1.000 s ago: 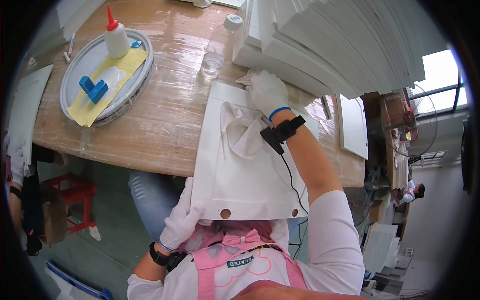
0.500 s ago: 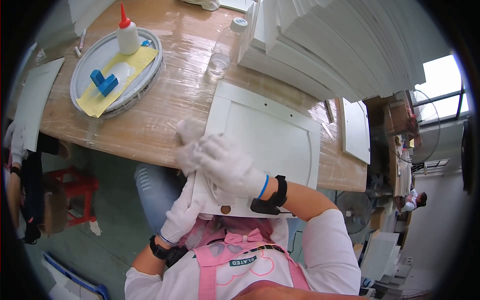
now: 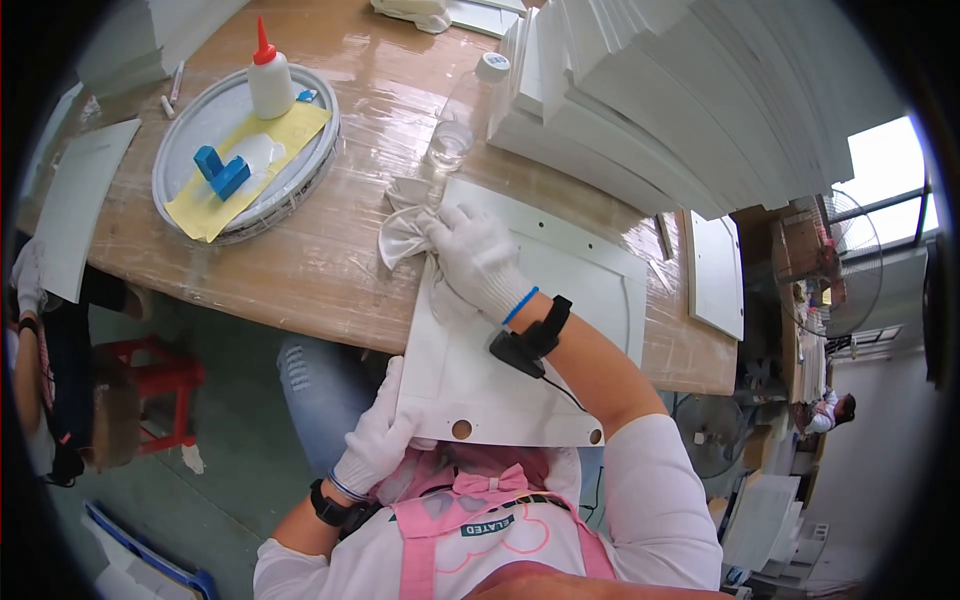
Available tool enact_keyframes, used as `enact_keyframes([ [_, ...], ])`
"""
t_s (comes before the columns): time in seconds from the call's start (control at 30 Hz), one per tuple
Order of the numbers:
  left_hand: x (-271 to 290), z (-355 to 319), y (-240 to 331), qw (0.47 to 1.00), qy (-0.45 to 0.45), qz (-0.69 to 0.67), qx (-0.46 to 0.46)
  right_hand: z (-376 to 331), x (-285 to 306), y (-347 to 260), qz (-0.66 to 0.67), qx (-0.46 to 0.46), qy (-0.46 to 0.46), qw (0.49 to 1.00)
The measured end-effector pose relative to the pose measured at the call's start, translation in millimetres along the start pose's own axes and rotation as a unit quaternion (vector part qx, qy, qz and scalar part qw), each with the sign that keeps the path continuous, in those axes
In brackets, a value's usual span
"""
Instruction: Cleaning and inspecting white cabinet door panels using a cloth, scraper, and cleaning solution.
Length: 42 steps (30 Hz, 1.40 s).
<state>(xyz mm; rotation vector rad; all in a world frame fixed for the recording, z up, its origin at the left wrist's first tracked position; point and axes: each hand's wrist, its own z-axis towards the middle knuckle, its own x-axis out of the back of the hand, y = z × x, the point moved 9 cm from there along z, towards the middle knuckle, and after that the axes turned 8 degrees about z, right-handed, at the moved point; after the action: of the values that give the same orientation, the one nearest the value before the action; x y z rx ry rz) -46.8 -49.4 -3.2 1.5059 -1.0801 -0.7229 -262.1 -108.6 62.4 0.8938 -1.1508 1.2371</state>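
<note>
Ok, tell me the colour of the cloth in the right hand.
White; the cloth shows best in the head view, left of the glove.

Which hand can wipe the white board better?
Probably the right hand: it holds the cloth by the far left corner of the board; the left hand holds its near left edge.

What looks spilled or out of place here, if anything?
A white, irregular patch on the yellow sheet, beside the blue blocks, looks like a puddle of spilled liquid, though it may be deliberate. Nothing stands out on the white panel.
</note>
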Motion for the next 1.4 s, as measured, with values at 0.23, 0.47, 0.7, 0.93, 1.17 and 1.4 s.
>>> enact_keyframes([
  [0.23, 2, 1, -8, 0.998, 0.012, 0.047, -0.035, 35, -1, 26, -0.031, -0.016, -0.015, 0.999],
  [0.47, 1, 0, -8, 0.998, 0.011, 0.048, -0.037, 39, 2, 30, 0.012, -0.052, -0.034, 0.998],
  [0.7, -2, 1, -14, 1.0, 0.0, 0.023, -0.002, 25, 6, 14, 0.083, -0.032, -0.012, 0.996],
  [0.93, 0, 0, -5, 0.999, 0.016, 0.036, -0.026, 32, -4, 27, 0.036, -0.073, -0.063, 0.995],
  [1.17, -3, 1, -10, 0.999, 0.016, 0.029, -0.035, 40, 4, 35, 0.023, -0.069, -0.021, 0.997],
  [1.4, -1, 0, -7, 0.999, 0.009, 0.032, -0.015, 21, -3, 16, 0.05, -0.018, 0.023, 0.998],
])
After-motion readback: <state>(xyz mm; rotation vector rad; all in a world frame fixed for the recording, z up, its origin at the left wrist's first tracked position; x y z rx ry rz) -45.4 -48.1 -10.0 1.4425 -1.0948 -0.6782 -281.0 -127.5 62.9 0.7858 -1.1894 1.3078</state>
